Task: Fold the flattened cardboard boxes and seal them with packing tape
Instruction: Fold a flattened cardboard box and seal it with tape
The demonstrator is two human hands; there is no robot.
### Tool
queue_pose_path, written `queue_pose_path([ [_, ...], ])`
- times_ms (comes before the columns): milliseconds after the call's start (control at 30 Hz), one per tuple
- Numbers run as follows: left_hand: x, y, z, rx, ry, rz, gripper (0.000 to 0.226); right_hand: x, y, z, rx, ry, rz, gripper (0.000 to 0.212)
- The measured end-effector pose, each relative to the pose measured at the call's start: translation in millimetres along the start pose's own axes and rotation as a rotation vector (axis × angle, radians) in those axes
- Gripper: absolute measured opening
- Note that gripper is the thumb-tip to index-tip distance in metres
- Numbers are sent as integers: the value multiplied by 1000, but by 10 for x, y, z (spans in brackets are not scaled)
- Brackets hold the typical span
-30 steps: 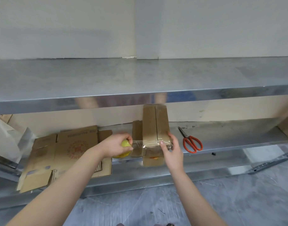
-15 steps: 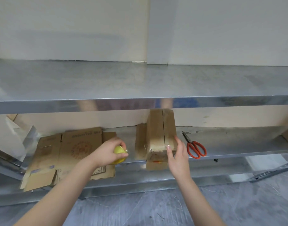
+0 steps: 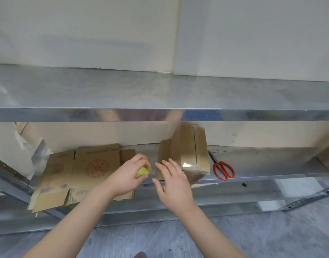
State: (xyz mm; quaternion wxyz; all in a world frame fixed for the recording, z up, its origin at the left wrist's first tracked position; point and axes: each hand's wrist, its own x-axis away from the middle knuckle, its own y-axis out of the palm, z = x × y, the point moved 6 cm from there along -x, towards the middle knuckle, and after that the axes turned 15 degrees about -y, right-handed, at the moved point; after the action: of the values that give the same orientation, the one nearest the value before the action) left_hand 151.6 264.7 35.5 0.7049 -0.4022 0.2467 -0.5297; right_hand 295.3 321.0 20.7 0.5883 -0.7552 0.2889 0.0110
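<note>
Gripping the yellow-green tape roll [image 3: 142, 171], your left hand [image 3: 129, 174] sits just beside your right hand [image 3: 171, 181], whose fingers are spread and hold nothing. The folded cardboard box [image 3: 189, 151] stands at the smooth metal shelf [image 3: 262, 164]'s front edge.

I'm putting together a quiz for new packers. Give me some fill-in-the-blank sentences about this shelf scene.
1. The left hand grips a ___ tape roll.
2. The scissors lie to the ___ of the folded box.
3. The flattened cardboard lies to the ___ of the folded box.
Missing words: yellow; right; left.
</note>
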Motion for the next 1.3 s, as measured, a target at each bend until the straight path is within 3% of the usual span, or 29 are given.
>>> queue_pose_path([
  [267, 238, -14, -126, 16, 31, 89, 30, -243, 272, -144, -276, 115, 26, 9],
  [400, 290, 30, -385, 249, -109, 28, 67, -284, 401, -81, -349, 181, 29, 12],
  [467, 312, 101, -566, 320, -204, -42, 76, -264, 506, -64, -368, 177, -21, 11],
  [567, 302, 186, -706, 172, -205, -70, 74, -220, 661, -95, -369, 160, -94, 12],
  [800, 8, 148, -893, 28, -241, 89, 72, -154, 732, -222, -318, 67, -38, 21],
  [967, -109, 336, -899, -145, -151, 126, 73, -178, 916, 140, -427, 357, -45, 17],
  [1300, -326, 707, -1156, -148, -309, 22, 72, -264, 1356, 437, -223, 569, -265, 21],
])
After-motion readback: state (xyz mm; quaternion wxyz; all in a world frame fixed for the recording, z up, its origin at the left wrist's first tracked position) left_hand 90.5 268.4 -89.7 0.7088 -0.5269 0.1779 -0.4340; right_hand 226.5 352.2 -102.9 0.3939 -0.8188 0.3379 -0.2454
